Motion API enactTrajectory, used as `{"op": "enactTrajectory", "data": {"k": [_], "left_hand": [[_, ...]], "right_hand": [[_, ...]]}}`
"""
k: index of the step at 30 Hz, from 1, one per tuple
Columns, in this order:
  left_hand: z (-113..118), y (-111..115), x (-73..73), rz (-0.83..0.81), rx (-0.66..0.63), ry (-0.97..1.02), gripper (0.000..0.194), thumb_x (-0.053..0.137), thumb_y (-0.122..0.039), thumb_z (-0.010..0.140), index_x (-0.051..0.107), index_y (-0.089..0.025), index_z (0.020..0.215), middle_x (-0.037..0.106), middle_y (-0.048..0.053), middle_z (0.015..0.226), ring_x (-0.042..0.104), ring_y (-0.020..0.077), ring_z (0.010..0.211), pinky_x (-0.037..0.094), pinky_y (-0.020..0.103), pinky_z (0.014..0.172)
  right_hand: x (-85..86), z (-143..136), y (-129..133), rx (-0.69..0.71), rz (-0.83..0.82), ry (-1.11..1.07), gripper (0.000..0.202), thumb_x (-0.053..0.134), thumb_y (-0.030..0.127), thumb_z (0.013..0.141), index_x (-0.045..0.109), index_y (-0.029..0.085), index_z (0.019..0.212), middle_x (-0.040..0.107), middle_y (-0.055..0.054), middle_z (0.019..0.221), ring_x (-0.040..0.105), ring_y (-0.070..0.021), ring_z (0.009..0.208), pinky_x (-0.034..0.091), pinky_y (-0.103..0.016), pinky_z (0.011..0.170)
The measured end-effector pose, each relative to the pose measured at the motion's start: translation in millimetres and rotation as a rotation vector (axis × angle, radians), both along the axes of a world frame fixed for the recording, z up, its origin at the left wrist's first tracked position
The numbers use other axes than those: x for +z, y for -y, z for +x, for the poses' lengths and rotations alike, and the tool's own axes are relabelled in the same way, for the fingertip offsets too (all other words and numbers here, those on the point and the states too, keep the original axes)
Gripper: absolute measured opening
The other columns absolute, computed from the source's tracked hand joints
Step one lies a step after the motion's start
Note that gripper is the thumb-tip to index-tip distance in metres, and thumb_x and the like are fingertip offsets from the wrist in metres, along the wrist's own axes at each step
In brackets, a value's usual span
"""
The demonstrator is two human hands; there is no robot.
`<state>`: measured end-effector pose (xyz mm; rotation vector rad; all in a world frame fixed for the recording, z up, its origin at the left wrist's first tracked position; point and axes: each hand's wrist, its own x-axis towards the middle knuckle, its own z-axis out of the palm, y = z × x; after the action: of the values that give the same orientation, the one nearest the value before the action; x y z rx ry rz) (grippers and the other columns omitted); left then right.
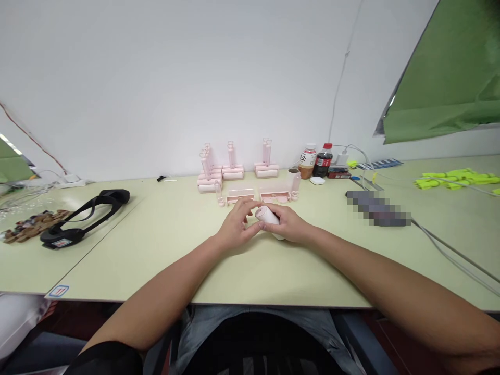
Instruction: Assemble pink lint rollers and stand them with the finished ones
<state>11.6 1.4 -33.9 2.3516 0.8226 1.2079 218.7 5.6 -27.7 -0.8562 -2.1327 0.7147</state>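
- While the right hand (289, 223) has its thumb and fingers clamped around a smooth, pale pink cylinder (267, 214), the left hand (237, 225) is curled loosely at the round end, fingers apart from the thumb. Can't tell if that thumb actually touches it.
- So the cylinder sits between both hands, tilted, just above the pale yellow-green tabletop (164, 250), its lower side partly hidden by the right palm.
- Off left there's a black headset (111, 204) with curved straps, near a heap of brown pieces (37, 225); well off right, a dark slab (377, 208), pixelated, so no detail.
- Just past the fingers, two shallow pink trays (275, 197), glossy and plasticky. Left fingertips block a bit of the near edge.
- Behind those, chunky pink boxes (267, 171) carry slim see-through tubes (232, 154) with heart-shaped tops; the trays stand between them and the hands.
- Back right: a white-capped bottle (307, 162), a red-capped cola bottle (322, 161), plus limp neon-yellow strips (453, 178) further over.
- Plain white wall (234, 67) at the back, creased green cloth (445, 78) upper right.
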Motion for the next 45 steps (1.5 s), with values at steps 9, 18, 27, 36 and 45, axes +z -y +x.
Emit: {"op": "enactTrajectory", "data": {"k": [9,18,27,36,45], "left_hand": [[0.7,2.2,1.5,-0.057,-0.006,-0.011,0.048,0.061,-0.032,0.085,0.048,-0.027,0.131,0.052,0.009,0.119,0.055,0.0163,0.089,0.051,0.027,0.063],[1.7,2.5,1.8,-0.089,0.02,0.007,0.055,0.061,-0.03,0.084,0.041,-0.027,0.135,0.051,0.009,0.119,0.055,0.0142,0.085,0.05,0.026,0.062],[2.1,1.9,1.2,-0.077,0.026,-0.011,0.037,0.061,-0.029,0.084,0.051,-0.024,0.119,0.052,0.008,0.114,0.054,0.0152,0.087,0.05,0.025,0.061],[1.7,0.8,1.0,-0.08,0.039,-0.037,0.027,0.061,-0.028,0.084,0.056,-0.023,0.11,0.053,0.006,0.11,0.055,0.0147,0.088,0.052,0.026,0.065],[0.3,-2.4,1.0,-0.095,0.041,-0.041,0.026,0.061,-0.029,0.085,0.06,-0.023,0.11,0.053,0.006,0.109,0.056,0.0141,0.086,0.053,0.027,0.067]], "right_hand": [[-2.9,0.8,-1.5,0.005,-0.003,-0.002,0.051,0.065,0.048,0.083,0.056,0.02,0.124,0.066,-0.008,0.111,0.062,-0.0251,0.097,0.049,-0.038,0.085],[-8.8,2.3,-4.4,-0.075,0.003,0.023,0.072,0.066,0.049,0.081,0.04,0.02,0.142,0.057,-0.013,0.13,0.061,-0.028,0.107,0.05,-0.043,0.088],[-10.8,3.3,-6.2,-0.089,0.012,0.041,0.074,0.065,0.05,0.081,0.038,0.02,0.143,0.053,-0.013,0.135,0.06,-0.0273,0.107,0.05,-0.041,0.088],[-11.2,3.2,-6.5,-0.089,0.022,0.036,0.074,0.064,0.051,0.081,0.039,0.021,0.144,0.058,-0.012,0.13,0.062,-0.0266,0.101,0.051,-0.04,0.085],[-12.4,3.3,-8.0,-0.094,0.009,0.033,0.075,0.066,0.048,0.08,0.039,0.022,0.144,0.051,-0.013,0.139,0.061,-0.0274,0.106,0.05,-0.042,0.088]]}}
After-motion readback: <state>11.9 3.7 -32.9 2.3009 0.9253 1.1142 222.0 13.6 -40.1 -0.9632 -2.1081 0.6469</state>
